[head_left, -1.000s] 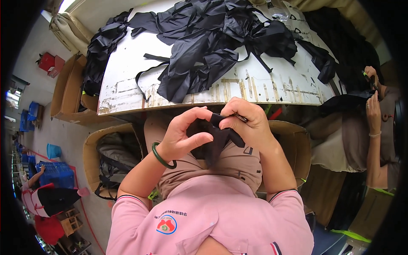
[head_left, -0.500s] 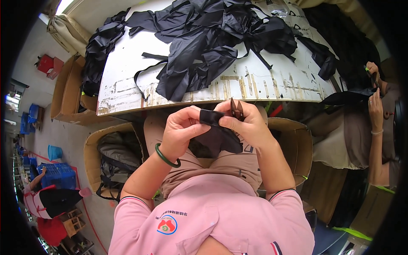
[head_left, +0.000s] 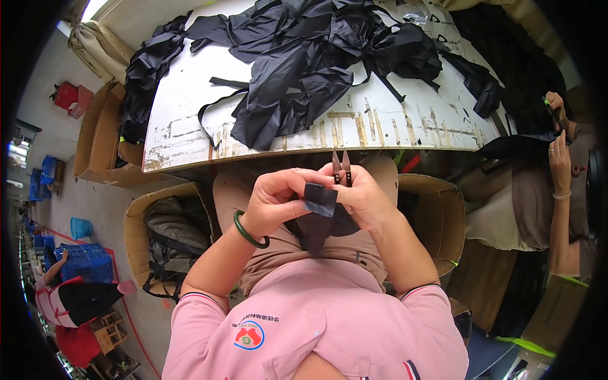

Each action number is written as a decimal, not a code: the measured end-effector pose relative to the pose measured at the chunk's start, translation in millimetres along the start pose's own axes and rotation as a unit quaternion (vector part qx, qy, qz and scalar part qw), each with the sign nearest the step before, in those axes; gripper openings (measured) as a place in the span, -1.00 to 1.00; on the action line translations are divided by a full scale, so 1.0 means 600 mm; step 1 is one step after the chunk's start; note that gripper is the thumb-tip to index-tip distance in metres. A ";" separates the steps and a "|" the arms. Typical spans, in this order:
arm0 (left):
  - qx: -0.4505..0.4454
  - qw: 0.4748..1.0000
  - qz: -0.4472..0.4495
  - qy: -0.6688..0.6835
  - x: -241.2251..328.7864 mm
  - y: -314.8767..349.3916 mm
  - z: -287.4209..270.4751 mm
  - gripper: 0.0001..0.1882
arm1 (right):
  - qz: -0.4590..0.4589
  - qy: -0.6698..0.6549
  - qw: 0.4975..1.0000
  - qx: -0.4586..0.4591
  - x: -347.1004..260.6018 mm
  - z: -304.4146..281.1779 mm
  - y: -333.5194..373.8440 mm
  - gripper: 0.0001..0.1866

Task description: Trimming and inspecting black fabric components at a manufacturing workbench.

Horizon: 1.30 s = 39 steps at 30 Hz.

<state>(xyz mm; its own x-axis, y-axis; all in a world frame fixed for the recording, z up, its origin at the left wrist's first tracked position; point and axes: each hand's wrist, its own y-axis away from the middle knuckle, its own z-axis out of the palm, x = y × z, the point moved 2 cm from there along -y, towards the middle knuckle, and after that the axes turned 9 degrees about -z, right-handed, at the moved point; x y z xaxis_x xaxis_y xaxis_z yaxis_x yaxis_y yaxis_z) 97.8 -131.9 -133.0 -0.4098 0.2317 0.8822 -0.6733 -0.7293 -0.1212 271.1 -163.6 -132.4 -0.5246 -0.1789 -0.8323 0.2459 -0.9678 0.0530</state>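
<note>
A small black fabric piece [head_left: 320, 199] is stretched between my two hands above my lap, its lower part hanging down in folds. My left hand [head_left: 277, 195], with a green bangle on the wrist, pinches its left edge between thumb and fingers. The thumb and finger of my right hand [head_left: 361, 197] grip its right edge. That same hand also keeps a pair of thread snips [head_left: 342, 168] tucked in it, the two pointed blades sticking up toward the table and standing apart. The handles of the snips are hidden by my fingers.
A worn white table [head_left: 183, 136] stands ahead, heaped with black fabric pieces [head_left: 297, 76]. Cardboard boxes flank my legs; the left box [head_left: 136, 218] contains dark grey fabric. At right, a co-worker's hands [head_left: 558, 155] hold black fabric. Another person [head_left: 63, 304] is at far left.
The fabric has been turned so a flat, squarish face shows between my hands. The snips have shifted slightly left and now point straighter up.
</note>
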 end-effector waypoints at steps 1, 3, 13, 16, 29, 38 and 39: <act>-0.034 0.999 0.004 -0.018 0.003 0.001 0.001 -0.91 | 0.036 -0.001 0.999 -0.038 0.000 -0.002 -0.001 -0.78; -0.036 0.999 0.010 -0.040 0.006 0.003 0.001 -0.89 | 0.064 0.002 0.997 -0.046 0.004 -0.002 -0.005 -0.77; 0.175 0.925 0.203 -0.268 -0.013 0.015 -0.018 -0.76 | -0.172 0.323 0.928 0.069 -0.037 0.011 0.041 -0.71; 0.173 0.898 0.252 -0.318 -0.016 0.011 -0.018 -0.74 | -0.118 0.192 0.974 0.025 -0.005 0.037 0.057 -0.76; 0.191 0.863 0.313 -0.346 -0.007 0.016 -0.015 -0.73 | 0.048 -0.153 0.987 0.019 0.051 0.048 0.058 -0.77; 0.187 0.800 0.350 -0.451 -0.004 0.013 -0.010 -0.71 | 0.011 -0.132 0.991 0.015 0.044 0.055 0.064 -0.78; 0.193 0.789 0.352 -0.465 -0.003 0.013 -0.010 -0.71 | 0.001 -0.141 0.990 0.013 0.041 0.056 0.066 -0.78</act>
<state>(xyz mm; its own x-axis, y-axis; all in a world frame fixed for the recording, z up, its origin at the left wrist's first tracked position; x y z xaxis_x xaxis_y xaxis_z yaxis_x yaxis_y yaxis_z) 89.8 -134.0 -138.0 0.1520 -0.7605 0.6313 -0.1686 -0.6493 -0.7416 240.4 -212.5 -132.2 -0.7316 -0.2185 -0.6458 0.2268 -0.9713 0.0717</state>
